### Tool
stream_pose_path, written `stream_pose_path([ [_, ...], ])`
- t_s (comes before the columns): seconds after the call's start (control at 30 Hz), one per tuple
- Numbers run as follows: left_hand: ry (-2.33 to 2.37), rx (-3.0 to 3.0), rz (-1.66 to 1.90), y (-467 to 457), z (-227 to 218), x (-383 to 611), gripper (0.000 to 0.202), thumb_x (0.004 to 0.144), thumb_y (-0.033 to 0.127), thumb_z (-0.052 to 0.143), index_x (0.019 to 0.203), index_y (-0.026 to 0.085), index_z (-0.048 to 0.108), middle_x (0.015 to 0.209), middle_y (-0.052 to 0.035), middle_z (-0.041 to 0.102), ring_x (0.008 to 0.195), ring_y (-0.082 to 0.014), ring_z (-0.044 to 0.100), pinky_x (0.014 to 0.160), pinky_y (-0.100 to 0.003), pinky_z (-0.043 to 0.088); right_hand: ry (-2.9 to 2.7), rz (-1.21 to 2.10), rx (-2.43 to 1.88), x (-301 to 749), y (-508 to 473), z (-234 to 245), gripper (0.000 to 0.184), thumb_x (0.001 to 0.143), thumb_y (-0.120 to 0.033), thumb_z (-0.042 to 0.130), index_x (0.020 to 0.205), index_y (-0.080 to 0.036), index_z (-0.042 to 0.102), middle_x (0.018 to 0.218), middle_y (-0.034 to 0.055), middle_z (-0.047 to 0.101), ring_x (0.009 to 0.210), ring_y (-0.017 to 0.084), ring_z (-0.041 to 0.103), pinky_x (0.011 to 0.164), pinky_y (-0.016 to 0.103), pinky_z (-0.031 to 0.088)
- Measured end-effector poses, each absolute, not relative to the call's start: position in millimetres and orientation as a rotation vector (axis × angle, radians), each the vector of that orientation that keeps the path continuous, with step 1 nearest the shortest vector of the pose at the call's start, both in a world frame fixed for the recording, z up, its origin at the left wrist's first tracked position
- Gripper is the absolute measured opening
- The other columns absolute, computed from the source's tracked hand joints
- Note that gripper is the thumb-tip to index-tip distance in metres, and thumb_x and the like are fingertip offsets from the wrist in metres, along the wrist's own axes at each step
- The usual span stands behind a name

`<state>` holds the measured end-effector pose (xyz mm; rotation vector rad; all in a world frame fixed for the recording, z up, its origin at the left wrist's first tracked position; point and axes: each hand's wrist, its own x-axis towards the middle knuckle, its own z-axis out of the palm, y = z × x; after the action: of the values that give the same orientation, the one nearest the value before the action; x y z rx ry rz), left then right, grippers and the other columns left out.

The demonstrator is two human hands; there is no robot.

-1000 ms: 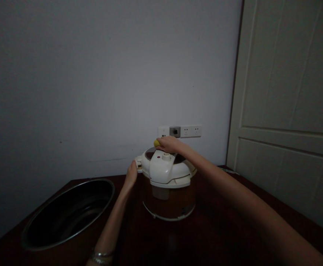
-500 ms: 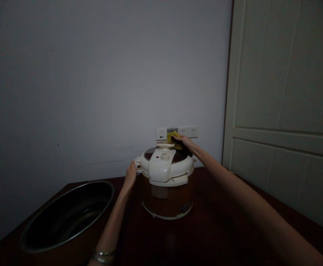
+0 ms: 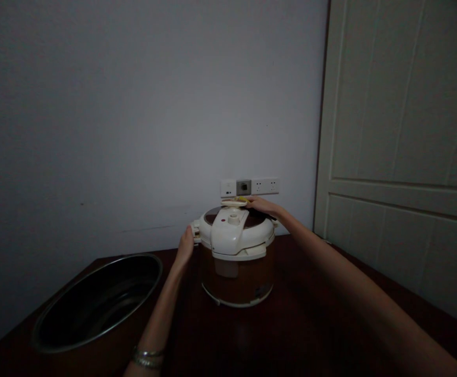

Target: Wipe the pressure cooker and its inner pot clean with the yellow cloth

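An electric pressure cooker (image 3: 241, 283) with a brown body and a white lid (image 3: 228, 238) stands upright on the dark red table. My left hand (image 3: 186, 244) is closed around the white side handle (image 3: 196, 231) at the cooker's left. Behind the lid's raised knob (image 3: 233, 202), my right hand (image 3: 260, 204) presses a yellow cloth (image 3: 242, 199) against the top. Most of the cloth is hidden by the knob and the hand, and the right fingertips do not show.
At the left of the table (image 3: 247, 340) sits a large dark inner pot (image 3: 98, 303) with a metal rim, near my left forearm. Wall sockets (image 3: 265, 186) are just behind the cooker. A pale panelled door (image 3: 401, 157) rises at the right.
My right hand has moved down and slightly left with the yellow cloth, from above the lid to behind its knob. The left hand stays at the side handle.
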<state>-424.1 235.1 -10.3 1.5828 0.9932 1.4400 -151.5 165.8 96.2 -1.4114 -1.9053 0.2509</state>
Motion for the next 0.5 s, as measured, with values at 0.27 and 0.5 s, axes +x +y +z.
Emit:
stream_pose_path([
  [0.27,1.043,1.567,1.382,233.6,-6.0,-424.4,0.044,0.083,0.042,0.03,0.083,0.012,0.063,0.098,-0.0166,0.068,0.106,-0.0255,0.058,0.093,-0.041,0.04,-1.928,0.038,-1.479,-162.3,145.7,95.0,0.033,0.083,-0.027,0.045,0.109,-0.019,0.064,0.116,0.0043,0.063,0.107,0.023,0.055,0.097,0.039,0.037],
  [0.5,1.004,1.588,1.385,235.6,-8.0,-423.2,0.045,0.082,0.046,0.03,0.078,0.014,0.061,0.092,-0.0157,0.068,0.1,-0.0267,0.06,0.091,-0.042,0.041,-1.817,-0.14,-1.616,-174.6,122.8,85.2,0.032,0.087,-0.032,0.041,0.095,-0.015,0.067,0.1,0.0129,0.068,0.091,0.028,0.06,0.083,0.042,0.043],
])
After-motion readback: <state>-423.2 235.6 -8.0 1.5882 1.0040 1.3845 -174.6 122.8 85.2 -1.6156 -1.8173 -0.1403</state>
